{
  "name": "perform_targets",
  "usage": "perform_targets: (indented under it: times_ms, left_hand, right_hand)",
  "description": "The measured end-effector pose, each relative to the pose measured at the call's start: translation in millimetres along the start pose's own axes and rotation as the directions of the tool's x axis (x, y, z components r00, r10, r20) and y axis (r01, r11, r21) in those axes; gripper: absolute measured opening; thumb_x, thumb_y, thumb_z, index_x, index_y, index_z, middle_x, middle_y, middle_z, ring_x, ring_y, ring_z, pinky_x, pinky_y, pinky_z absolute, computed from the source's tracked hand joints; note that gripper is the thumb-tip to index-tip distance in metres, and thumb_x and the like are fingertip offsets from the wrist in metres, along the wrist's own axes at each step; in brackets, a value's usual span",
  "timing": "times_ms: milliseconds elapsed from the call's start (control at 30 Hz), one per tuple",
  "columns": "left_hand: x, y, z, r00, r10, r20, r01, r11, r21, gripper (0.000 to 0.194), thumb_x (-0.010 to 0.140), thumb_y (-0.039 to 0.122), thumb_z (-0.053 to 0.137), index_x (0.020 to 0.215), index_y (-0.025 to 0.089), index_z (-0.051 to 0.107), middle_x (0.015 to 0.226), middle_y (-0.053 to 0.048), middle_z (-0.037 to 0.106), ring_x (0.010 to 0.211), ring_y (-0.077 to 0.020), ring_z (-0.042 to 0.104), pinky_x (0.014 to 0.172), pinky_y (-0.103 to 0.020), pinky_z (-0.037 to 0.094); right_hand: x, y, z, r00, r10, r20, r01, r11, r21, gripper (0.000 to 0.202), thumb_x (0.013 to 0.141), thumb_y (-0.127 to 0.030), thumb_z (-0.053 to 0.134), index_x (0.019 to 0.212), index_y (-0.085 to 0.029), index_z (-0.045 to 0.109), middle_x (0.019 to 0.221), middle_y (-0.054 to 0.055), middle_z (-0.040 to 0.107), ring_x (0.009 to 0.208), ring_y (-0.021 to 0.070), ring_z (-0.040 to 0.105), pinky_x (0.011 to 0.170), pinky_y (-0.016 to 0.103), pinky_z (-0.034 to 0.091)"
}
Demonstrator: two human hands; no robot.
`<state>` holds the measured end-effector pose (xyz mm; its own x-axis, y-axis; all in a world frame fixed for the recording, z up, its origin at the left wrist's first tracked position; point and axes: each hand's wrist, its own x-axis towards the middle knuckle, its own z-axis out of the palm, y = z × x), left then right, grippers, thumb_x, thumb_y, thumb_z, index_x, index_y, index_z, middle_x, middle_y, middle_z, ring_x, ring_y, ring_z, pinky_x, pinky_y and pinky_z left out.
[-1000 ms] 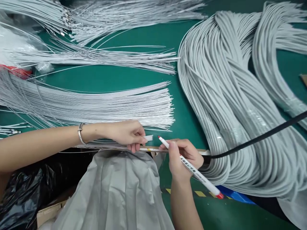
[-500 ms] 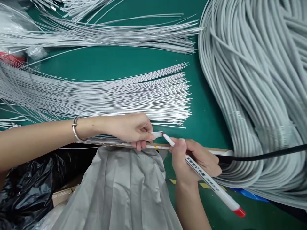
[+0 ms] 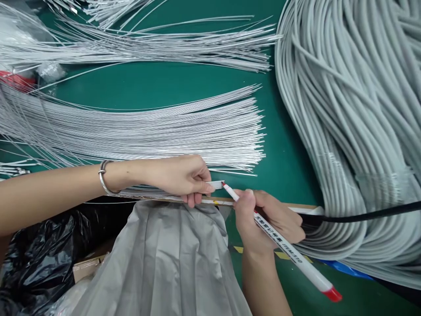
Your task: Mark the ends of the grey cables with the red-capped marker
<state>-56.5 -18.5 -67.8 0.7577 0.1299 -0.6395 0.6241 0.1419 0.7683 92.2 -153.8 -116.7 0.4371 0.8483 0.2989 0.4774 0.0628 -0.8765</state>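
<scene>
Right hand (image 3: 274,215) holding marker (image 3: 289,251), grey cables (image 3: 355,109) beside

White marker (image 3: 289,250) — red-ended, slanted, nib at end of flat white strip (image 3: 217,184)

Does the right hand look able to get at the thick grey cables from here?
Likely yes: the right hand is close beside the thick grey cables, with an open approach above the black strap crossing them. Its grip holds the marker, though, so that would probably need setting down first.

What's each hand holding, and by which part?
Right hand: marker, by the barrel near its writing tip. Left hand: flat pale strip, behind its protruding end.
</scene>
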Motion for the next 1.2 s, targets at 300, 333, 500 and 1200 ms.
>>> perform_targets:
  times_ms: [300,333,500,1200]
  left_hand:
    - [-1,3,1.1,1.0,-0.006,-0.01,0.006,1.0,0.017,0.022,0.091,0.026,0.053,0.075,0.012,0.061,0.067,-0.004,0.069,0.057,-0.0132,0.068,0.046,-0.016,0.047]
    - [-1,3,1.2,1.0,-0.008,-0.01,0.008,1.0,0.019,0.022,0.092,0.025,0.053,0.076,0.012,0.061,0.067,-0.003,0.069,0.057,-0.013,0.068,0.046,-0.016,0.047]
    - [-2,3,1.1,1.0,0.001,-0.006,-0.001,1.0,0.024,0.022,0.091,0.025,0.053,0.075,0.012,0.061,0.067,-0.003,0.069,0.058,-0.0128,0.068,0.047,-0.016,0.048]
    - [-5,2,3.0,0.999,0.03,-0.032,-0.03,1.0,0.008,0.026,0.09,0.029,0.057,0.072,0.011,0.063,0.067,-0.005,0.069,0.057,-0.0127,0.066,0.05,-0.018,0.048]
  right_hand:
    - [10,-8,1,0.958,-0.271,-0.089,0.259,0.957,-0.132,0.028,0.077,-0.004,0.059,0.054,-0.018,0.054,0.041,-0.006,0.046,0.035,0.0074,0.042,0.038,0.024,0.028]
    - [10,-7,1,0.957,-0.276,-0.085,0.264,0.955,-0.134,0.028,0.077,-0.004,0.059,0.054,-0.018,0.054,0.042,-0.006,0.046,0.035,0.0074,0.042,0.038,0.023,0.028]
    - [10,-6,1,0.951,-0.295,-0.089,0.284,0.951,-0.119,0.031,0.075,-0.002,0.06,0.051,-0.018,0.049,0.041,-0.007,0.044,0.035,0.0065,0.042,0.038,0.023,0.028]
    - [5,4,-2,0.966,-0.228,-0.118,0.251,0.933,0.256,0.017,0.082,-0.008,0.059,0.07,-0.017,0.067,0.05,-0.005,0.05,0.04,0.0087,0.045,0.04,0.024,0.037]
